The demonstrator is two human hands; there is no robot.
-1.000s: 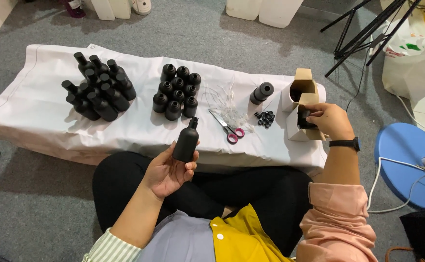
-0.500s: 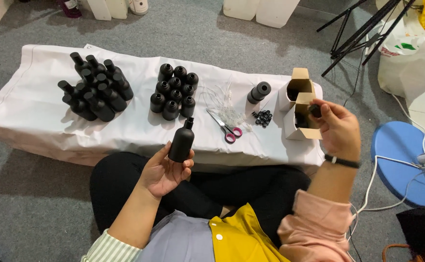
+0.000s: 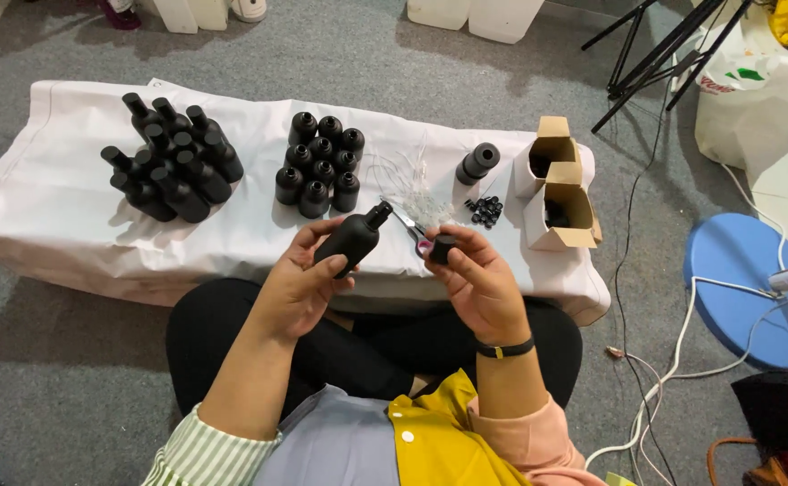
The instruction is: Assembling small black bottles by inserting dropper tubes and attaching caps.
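Observation:
My left hand [image 3: 299, 283] grips a matte black bottle [image 3: 351, 240], tilted with its open neck pointing up and to the right. My right hand [image 3: 477, 281] pinches a small black cap [image 3: 442, 248] a short way to the right of that neck. Both hands hover over the near edge of a low table covered with a white cloth [image 3: 70, 216]. Scissors with pink handles [image 3: 409, 227] lie on the cloth, partly hidden behind my hands.
A cluster of capped black bottles [image 3: 171, 159] stands at the left and uncapped ones [image 3: 322, 165] in the middle. To the right are a short stack of caps [image 3: 477, 163], small black parts [image 3: 484, 210], two open cardboard boxes [image 3: 558, 193], a blue stool [image 3: 752, 289] and cables on the floor.
My right hand has left the cardboard boxes and come left to the middle with a black cap. My left hand has tilted the bottle toward it.

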